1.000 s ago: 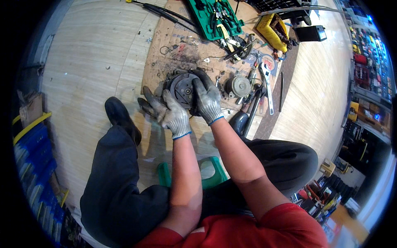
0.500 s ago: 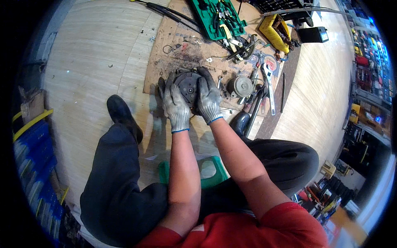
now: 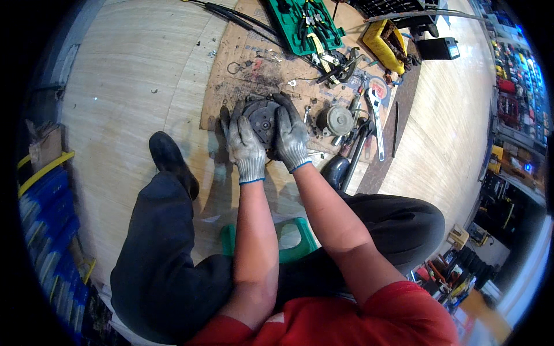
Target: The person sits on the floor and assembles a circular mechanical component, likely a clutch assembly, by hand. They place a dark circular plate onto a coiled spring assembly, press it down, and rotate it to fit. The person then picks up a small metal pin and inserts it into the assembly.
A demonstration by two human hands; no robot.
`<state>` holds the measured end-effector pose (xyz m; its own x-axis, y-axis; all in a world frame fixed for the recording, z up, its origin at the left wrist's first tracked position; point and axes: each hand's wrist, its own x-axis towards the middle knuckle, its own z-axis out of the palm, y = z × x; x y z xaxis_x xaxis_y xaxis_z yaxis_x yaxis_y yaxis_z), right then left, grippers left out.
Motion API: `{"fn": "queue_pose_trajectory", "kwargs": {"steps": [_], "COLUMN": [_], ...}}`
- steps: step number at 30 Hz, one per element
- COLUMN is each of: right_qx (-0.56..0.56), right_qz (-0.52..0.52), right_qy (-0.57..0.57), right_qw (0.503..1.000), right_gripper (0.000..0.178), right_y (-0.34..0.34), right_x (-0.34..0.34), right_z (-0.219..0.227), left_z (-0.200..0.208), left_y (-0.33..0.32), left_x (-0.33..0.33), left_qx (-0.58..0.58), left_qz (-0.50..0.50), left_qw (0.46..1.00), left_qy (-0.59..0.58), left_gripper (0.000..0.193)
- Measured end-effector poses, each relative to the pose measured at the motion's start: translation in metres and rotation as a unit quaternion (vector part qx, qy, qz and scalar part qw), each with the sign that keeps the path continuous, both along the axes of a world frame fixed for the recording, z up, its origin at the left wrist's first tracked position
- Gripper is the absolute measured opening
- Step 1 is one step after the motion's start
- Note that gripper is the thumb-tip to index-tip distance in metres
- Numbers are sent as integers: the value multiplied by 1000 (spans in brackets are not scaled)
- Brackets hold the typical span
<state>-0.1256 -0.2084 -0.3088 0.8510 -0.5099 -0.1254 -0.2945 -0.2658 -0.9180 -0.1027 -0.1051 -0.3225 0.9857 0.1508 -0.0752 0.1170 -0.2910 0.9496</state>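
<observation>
Between my two gloved hands is a dark, round metal part that looks like a pulley with a clutch plate, its flat face and central hub turned up. My left hand wraps its left side with the fingers pointing away from me. On the opposite side, my right hand curls round the rim. Both grey gloves are blackened at the fingers, and the undersides of the part are hidden. Just right of my right hand, a small spanner lies beside a round, silvery metal housing.
Stained cardboard covers the floor ahead. On it lie an adjustable wrench, a green case of pliers and a metal puller-like tool. Beyond them stands a yellow container. A green stool is under me.
</observation>
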Motion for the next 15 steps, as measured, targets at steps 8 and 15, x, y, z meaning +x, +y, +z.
{"fn": "queue_pose_trajectory", "kwargs": {"steps": [8, 15], "right_qx": [25, 164], "right_qz": [-18, -69], "right_qy": [12, -31], "right_qw": [999, 984], "right_gripper": [48, 44], "right_y": [-1, 2], "right_x": [0, 5], "right_z": [-1, 9], "left_z": [8, 40], "left_y": [0, -22], "left_x": [1, -3], "left_qx": [8, -18], "left_qz": [-4, 36], "left_qw": [1000, 999], "left_qy": [16, -28], "left_gripper": [47, 44]}}
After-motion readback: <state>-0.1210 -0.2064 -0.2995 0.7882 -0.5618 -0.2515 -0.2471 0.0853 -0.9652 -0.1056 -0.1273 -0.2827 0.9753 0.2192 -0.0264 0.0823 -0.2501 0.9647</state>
